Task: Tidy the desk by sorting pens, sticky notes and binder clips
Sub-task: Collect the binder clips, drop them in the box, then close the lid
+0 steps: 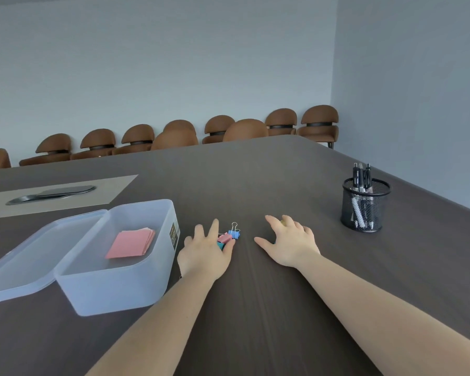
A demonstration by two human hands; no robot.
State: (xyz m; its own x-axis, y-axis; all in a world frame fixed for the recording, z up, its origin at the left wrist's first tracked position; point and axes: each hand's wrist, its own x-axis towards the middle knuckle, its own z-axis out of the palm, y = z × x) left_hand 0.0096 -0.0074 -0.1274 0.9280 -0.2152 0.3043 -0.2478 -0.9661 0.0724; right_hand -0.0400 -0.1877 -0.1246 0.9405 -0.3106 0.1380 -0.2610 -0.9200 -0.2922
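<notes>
My left hand point(205, 253) rests on the dark desk with its fingers curled around a small bunch of binder clips point(229, 236): blue, pink and teal. My right hand point(291, 244) lies flat a little to the right, fingers spread over a small yellowish thing point(283, 222) that is mostly hidden. A translucent plastic box point(158, 278) stands at the left with pink sticky notes point(132, 243) inside. A black mesh cup point(365, 206) at the right holds several pens point(361, 177).
The box's lid point(25, 264) lies open to the left of the box. A grey inset panel with a dark cable cover point(52, 194) sits at the far left. Brown chairs point(319, 123) line the far wall beyond the desk edge.
</notes>
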